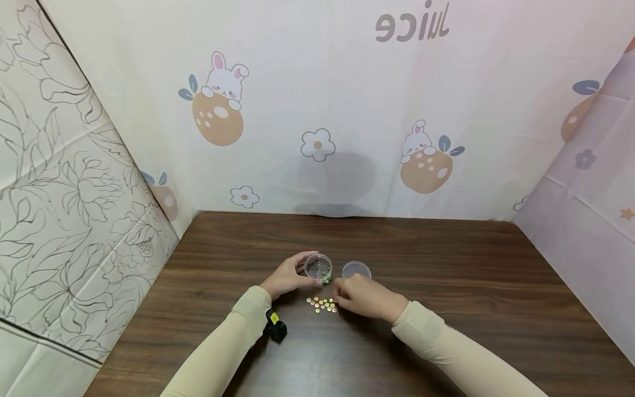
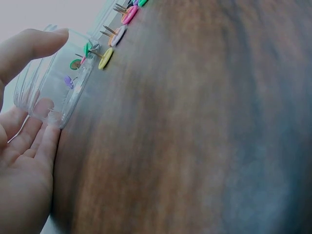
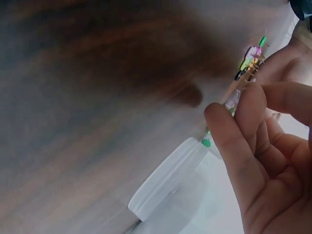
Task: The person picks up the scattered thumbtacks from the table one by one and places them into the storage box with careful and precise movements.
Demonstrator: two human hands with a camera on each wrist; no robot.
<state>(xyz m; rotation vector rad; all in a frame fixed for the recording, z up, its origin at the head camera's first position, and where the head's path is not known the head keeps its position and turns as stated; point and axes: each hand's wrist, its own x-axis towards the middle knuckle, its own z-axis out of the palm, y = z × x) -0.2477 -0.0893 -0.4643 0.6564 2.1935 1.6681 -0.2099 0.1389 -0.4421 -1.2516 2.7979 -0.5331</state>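
My left hand [image 1: 289, 277] holds a clear round plastic tub [image 1: 318, 266], thumb on one side and fingers round the other. In the left wrist view, thumbtacks with green and purple heads [image 2: 68, 82] show through its wall. Close by on the table lie several thumbtacks [image 1: 323, 301], points up, including a yellow thumbtack [image 2: 106, 58]. My right hand [image 1: 367, 296] is at the right edge of these tacks, fingers curled and thumb and forefinger tips close together; I cannot tell whether a tack is between them.
A clear round lid [image 1: 356, 268] lies just beyond my right hand, right of the tub. A black device with a yellow mark [image 1: 275, 325] sits at my left wrist. The brown wooden table [image 1: 436, 253] meets a patterned cloth backdrop [image 1: 278, 110] at its far edge.
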